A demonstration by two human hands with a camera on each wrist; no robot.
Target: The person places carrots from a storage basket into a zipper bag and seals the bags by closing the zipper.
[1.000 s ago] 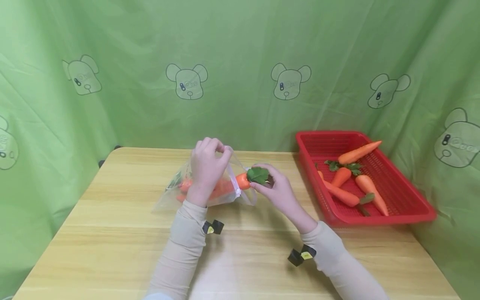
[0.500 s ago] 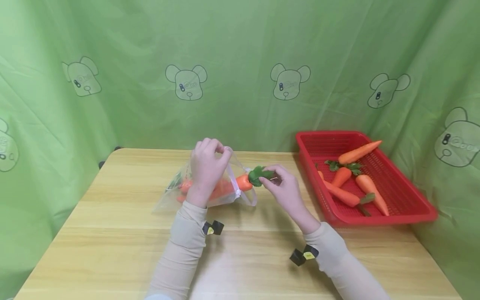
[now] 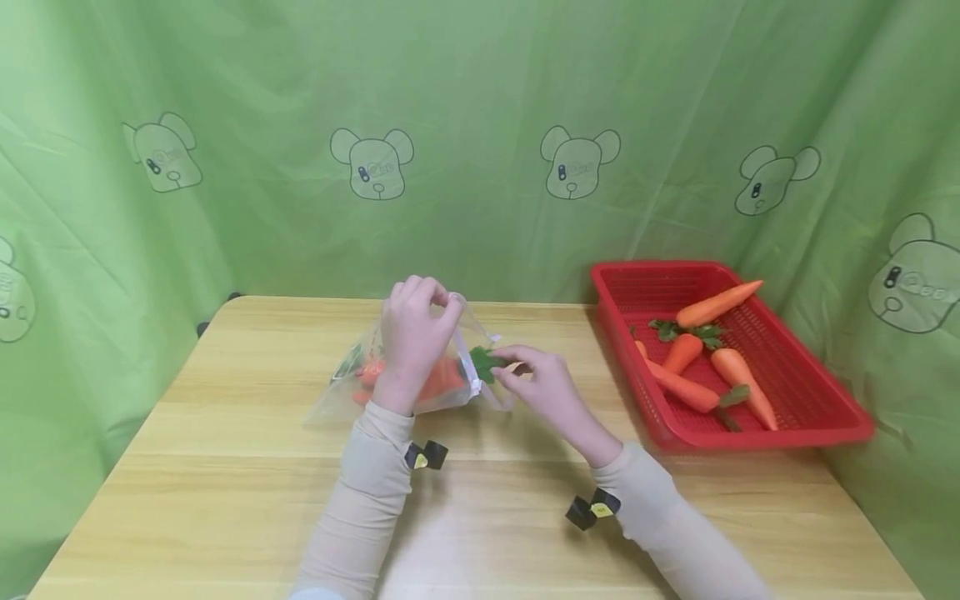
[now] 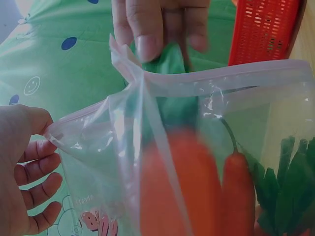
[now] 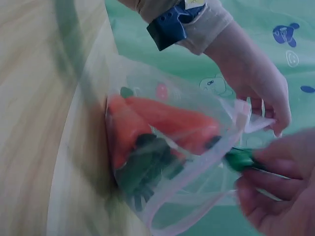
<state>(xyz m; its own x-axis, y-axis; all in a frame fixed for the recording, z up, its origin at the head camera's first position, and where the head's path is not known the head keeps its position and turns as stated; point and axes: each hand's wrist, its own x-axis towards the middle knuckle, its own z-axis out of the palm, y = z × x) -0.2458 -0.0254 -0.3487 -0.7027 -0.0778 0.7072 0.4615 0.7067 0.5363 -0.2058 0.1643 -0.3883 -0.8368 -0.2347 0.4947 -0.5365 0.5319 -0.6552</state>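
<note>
Head only: carrots (image 3: 744,387) in red basket (image 3: 765,439)

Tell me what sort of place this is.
Probably a makeshift recording booth: a green curtain printed with cartoon heads hangs behind and beside a wood-grain table, and two black wrist-worn devices show.

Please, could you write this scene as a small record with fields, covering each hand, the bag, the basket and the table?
Left hand: pinches the rim of the bag
Right hand: pinches the leaves of a carrot
Bag: see-through, mouth open
Carrot: body inside the bag, leaves at the mouth
Also in bag: at least one other carrot
Basket: red, holds several carrots
Table: light wood grain
</note>
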